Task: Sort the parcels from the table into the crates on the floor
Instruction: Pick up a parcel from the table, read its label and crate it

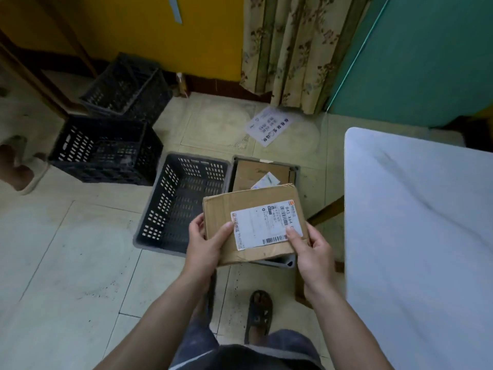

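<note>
I held a flat cardboard parcel (253, 222) in both hands above the floor, its white shipping label (266, 225) facing up and tilted. My left hand (206, 244) was closed on the parcel's near-left corner, thumb on top at the label's edge, fingers underneath. My right hand (310, 252) was closed on the near-right edge, thumb pressing the label's right end. The parcel hung over the near part of a grey crate (289, 260), most of which it hid; at that crate's far end I could see another brown parcel (256, 174) lying inside with a small label on it. Just left of it, touching or nearly so, sat a second grey slotted crate (173, 201), nothing visible in it. Farther left and farther back stood a black crate (104, 148), and behind that another dark crate (125, 86) against the yellow wall (133, 28). A printed sheet of paper (270, 126) lay on the tiled floor (66, 249) near the floral curtain (293, 49). The white table (421, 236) stood on the right. My sandalled foot (258, 313) showed near the bottom.
</note>
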A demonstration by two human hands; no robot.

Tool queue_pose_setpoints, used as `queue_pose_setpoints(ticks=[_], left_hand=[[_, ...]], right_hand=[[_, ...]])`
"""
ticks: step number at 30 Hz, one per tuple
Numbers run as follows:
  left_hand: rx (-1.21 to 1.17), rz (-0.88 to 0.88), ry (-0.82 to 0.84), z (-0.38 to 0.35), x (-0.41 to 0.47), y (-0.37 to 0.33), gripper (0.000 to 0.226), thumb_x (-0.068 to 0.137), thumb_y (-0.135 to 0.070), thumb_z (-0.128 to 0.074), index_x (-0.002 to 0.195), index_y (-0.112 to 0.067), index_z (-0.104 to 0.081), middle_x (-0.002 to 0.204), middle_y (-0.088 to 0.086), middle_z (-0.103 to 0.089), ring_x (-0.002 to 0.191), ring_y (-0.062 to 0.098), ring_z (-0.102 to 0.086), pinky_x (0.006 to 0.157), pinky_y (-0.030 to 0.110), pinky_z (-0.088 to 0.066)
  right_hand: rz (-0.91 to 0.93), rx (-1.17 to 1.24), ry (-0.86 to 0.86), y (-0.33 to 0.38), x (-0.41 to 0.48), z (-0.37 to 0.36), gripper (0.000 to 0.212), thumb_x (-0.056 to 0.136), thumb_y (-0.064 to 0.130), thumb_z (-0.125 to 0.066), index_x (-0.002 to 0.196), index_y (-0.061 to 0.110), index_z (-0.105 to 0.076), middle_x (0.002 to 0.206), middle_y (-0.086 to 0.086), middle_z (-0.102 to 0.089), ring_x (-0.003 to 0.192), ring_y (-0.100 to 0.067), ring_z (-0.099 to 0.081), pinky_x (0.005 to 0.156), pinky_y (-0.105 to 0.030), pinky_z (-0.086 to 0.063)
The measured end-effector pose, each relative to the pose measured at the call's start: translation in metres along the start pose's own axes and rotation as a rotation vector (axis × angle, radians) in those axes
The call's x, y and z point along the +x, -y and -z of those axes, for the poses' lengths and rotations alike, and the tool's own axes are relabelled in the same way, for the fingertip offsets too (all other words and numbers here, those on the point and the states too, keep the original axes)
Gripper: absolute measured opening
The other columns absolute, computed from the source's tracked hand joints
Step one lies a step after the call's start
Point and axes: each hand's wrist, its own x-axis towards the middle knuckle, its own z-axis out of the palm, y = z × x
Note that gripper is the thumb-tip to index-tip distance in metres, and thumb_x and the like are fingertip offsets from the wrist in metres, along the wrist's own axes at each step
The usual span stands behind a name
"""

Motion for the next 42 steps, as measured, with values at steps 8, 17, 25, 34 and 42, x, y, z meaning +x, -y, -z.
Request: queue_pose_setpoints(ticks=[8, 17, 25, 34, 42], left_hand=[[0.248, 0.116, 0.197, 0.036, 0.066, 0.008, 0.071, 0.093, -0.024, -0.068, 0.152, -0.036, -0.031, 0.142, -0.005, -0.033, 0.125, 0.022, -0.047, 0.105, 0.054, -0.046], [0.303, 0.256, 0.267, 0.047, 0.130, 0.065, 0.064, 0.094, -0.017, -0.065, 0.145, -0.030, -0.030, 0.124, -0.007, -0.050, 0.105, 0.009, -0.054, 0.081, 0.028, -0.052], [0.326, 0.350, 0.203, 0.033, 0.184, 0.141, 0.061, 0.096, -0.014, -0.062, 0.148, -0.027, -0.034, 0.130, -0.003, -0.052, 0.103, 0.009, -0.054, 0.087, 0.031, -0.051], [0.391, 0.394, 0.158, 0.027, 0.212, 0.215, 0.064, 0.097, -0.013, -0.060, 0.153, -0.029, -0.033, 0.143, 0.005, -0.046, 0.120, 0.019, -0.051, 0.081, 0.022, -0.049], [0.419, 0.390, 0.142, 0.024, 0.220, 0.236, 0.062, 0.100, -0.017, -0.058, 0.154, -0.024, -0.029, 0.135, 0.000, -0.048, 0.114, 0.013, -0.048, 0.090, 0.024, -0.046]], right_hand=[[-0.129, -0.010, -0.158, -0.029, 0.008, -0.056, 0.031, 0.096, 0.031, -0.065, 0.126, 0.024, -0.063, 0.101, 0.006, -0.074, 0.089, -0.004, -0.069, 0.067, -0.021, -0.053], [-0.281, -0.030, -0.226, -0.101, 0.060, -0.091, 0.046, 0.096, 0.037, -0.064, 0.139, 0.026, -0.055, 0.116, 0.006, -0.069, 0.106, -0.007, -0.061, 0.080, -0.026, -0.046], [-0.371, -0.043, -0.226, -0.181, 0.116, -0.103, 0.026, 0.097, 0.034, -0.063, 0.123, 0.038, -0.058, 0.114, 0.007, -0.070, 0.100, -0.001, -0.060, 0.069, -0.017, -0.042], [-0.459, -0.077, -0.234, -0.254, 0.147, -0.105, 0.032, 0.098, 0.036, -0.062, 0.130, 0.033, -0.059, 0.111, 0.010, -0.068, 0.093, 0.004, -0.055, 0.069, -0.018, -0.040], [-0.509, -0.096, -0.203, -0.277, 0.164, -0.107, 0.028, 0.099, 0.036, -0.061, 0.126, 0.031, -0.059, 0.107, 0.010, -0.066, 0.089, 0.003, -0.055, 0.064, -0.016, -0.037]])
